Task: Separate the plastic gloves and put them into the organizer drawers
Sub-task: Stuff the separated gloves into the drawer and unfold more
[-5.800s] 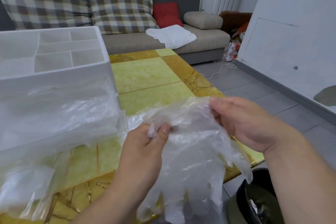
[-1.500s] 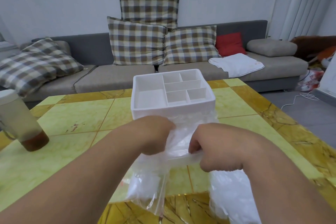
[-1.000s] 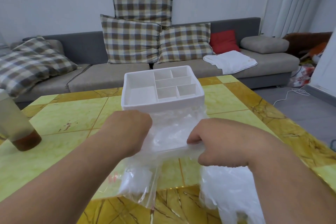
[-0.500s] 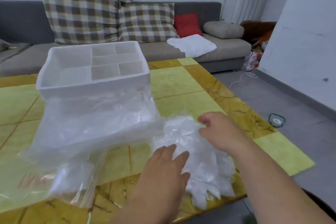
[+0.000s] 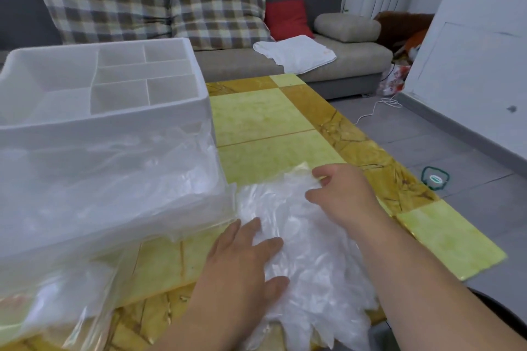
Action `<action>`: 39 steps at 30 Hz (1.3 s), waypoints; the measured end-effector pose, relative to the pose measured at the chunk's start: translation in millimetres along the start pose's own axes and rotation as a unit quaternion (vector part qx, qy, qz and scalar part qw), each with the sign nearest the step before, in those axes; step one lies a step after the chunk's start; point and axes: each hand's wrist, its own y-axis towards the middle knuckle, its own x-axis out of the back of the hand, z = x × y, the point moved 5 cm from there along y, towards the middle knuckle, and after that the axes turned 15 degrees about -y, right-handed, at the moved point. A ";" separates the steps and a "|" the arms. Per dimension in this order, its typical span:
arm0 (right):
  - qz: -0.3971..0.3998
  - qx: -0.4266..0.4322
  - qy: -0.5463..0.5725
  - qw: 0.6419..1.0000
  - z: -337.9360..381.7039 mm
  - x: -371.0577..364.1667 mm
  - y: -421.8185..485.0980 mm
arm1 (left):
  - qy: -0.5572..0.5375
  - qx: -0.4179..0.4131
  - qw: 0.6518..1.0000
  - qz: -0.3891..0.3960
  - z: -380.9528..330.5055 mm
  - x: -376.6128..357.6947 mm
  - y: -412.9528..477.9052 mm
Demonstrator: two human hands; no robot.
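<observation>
Head view — gloves (image 5: 310,253) lengthwise near-far, tips nearest; left fingers (image 5: 269,244) spread flat, right fingers (image 5: 328,172) pinching far end.

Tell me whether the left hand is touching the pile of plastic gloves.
Touching. The head view shows the left hand, fingers straight, resting flat on the glove pile.

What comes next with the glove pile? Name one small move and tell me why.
Probably lift the right hand to peel the top glove off the glove pile. Its fingers pinch the pile's far edge, while the left hand lies flat on the near part, holding the rest down on the table.
</observation>
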 end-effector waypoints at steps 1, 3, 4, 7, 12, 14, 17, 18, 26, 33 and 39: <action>-0.009 -0.004 0.004 1.000 2.1 0.5 0.0 | 0.000 0.001 1.000 -0.003 1.3 0.7 0.1; -0.027 0.003 0.001 1.000 4.0 3.9 -1.7 | 0.008 -0.004 1.000 -0.006 -0.2 0.6 -1.0; -0.033 0.012 0.002 0.999 6.3 5.2 -3.0 | 0.014 -0.008 1.000 -0.009 -0.7 0.9 -2.2; -0.037 0.034 0.000 0.999 9.9 9.6 -6.5 | 0.027 -0.016 0.999 -0.016 -3.4 1.9 -5.9; 0.059 0.023 -0.026 0.998 6.4 0.6 -14.3 | 0.045 -0.032 0.998 -0.019 -9.5 4.7 -10.8; 0.062 0.040 -0.047 0.996 4.9 -3.0 -15.6 | 0.037 -0.041 0.998 -0.021 -11.8 5.9 -12.3; 0.046 0.062 -0.009 0.997 6.0 7.2 -18.4 | -0.009 -0.053 0.997 -0.047 -15.0 13.7 -12.7; 0.043 0.065 0.026 0.997 6.9 13.6 -20.2 | -0.037 -0.055 0.995 -0.068 -16.8 18.9 -12.7; 0.135 0.081 0.250 0.955 -1.5 44.0 -37.9 | -0.275 0.002 0.950 -0.149 -21.8 31.3 -6.0; 0.179 0.106 0.259 0.943 -7.7 40.4 -44.8 | -0.412 0.031 0.895 -0.170 -18.3 35.4 1.2; 0.103 0.073 0.213 0.969 -15.0 41.0 -33.3 | -0.594 0.075 0.785 -0.157 -16.6 21.7 5.6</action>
